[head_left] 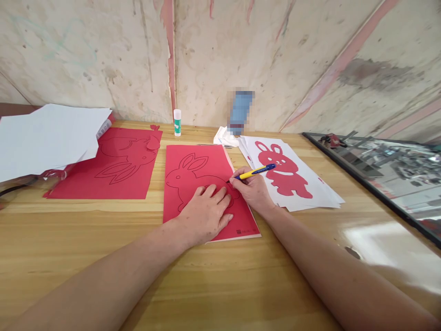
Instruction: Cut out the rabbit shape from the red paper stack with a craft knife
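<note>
A red paper sheet [217, 158] printed with a black rabbit outline lies before me, with a pale edge beneath its right side. My left hand [206, 211] rests flat on it, fingers spread, covering part of the rabbit's body. My right hand [253, 188] is closed around a slim yellow-and-blue pen-shaped tool [253, 173]. Its dark point meets the paper near the outline of the rabbit's back. Whether that point is a nib or a blade is too small to tell.
To the right, a red rabbit cutout [280, 177] lies on white sheets [320, 195]. At left, white papers [51, 138] overlap another red rabbit sheet [138, 184]. A glue stick [177, 123] stands near the wall, left of a crumpled tissue [225, 137] and a blurred blue object [241, 110].
</note>
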Motion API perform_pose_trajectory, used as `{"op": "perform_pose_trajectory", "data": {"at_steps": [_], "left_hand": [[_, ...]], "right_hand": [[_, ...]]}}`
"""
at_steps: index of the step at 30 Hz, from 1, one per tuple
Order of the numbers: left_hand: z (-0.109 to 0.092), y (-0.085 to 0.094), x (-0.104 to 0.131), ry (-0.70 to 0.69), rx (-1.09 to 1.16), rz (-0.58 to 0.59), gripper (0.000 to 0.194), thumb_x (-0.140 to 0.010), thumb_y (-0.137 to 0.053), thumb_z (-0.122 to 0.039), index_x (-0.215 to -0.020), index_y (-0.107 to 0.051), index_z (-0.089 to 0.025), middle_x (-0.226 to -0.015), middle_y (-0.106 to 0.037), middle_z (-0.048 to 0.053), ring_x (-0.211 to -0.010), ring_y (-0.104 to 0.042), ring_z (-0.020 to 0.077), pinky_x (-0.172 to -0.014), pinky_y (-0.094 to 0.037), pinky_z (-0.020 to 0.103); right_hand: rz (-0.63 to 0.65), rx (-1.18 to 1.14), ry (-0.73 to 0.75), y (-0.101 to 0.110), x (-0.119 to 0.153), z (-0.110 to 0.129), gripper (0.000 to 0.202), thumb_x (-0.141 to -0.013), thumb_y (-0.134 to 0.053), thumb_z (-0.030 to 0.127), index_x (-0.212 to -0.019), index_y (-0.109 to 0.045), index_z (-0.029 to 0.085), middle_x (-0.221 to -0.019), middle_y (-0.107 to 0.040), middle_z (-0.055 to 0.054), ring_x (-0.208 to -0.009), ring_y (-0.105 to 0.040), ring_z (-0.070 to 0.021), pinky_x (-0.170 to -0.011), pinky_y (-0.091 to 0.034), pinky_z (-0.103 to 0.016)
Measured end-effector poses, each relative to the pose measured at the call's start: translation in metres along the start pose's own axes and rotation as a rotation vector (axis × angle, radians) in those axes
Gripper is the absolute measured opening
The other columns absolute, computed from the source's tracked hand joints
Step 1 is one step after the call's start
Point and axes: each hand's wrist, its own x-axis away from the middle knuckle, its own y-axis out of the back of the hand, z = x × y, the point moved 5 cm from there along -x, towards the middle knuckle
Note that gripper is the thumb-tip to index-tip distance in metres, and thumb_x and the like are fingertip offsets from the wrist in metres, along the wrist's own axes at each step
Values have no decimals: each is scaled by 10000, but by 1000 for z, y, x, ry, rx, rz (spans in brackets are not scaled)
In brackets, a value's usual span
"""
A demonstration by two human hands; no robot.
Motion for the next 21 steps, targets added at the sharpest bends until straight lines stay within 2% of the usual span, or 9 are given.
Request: {"op": "perform_pose_trajectory", "data": {"at_steps": [21], "left_hand": [[0, 0, -1, 0, -2, 7, 441, -983, -356, -418, -1272, -526, -131, -1374, -522, 91, -1155, -450, 286, -929, -376, 450]], "right_hand": [[15, 12, 48, -2, -1, 1, 91, -733, -608, 264, -710, -543, 205, -662, -533, 21, -597, -487, -125, -574, -416, -267]]}}
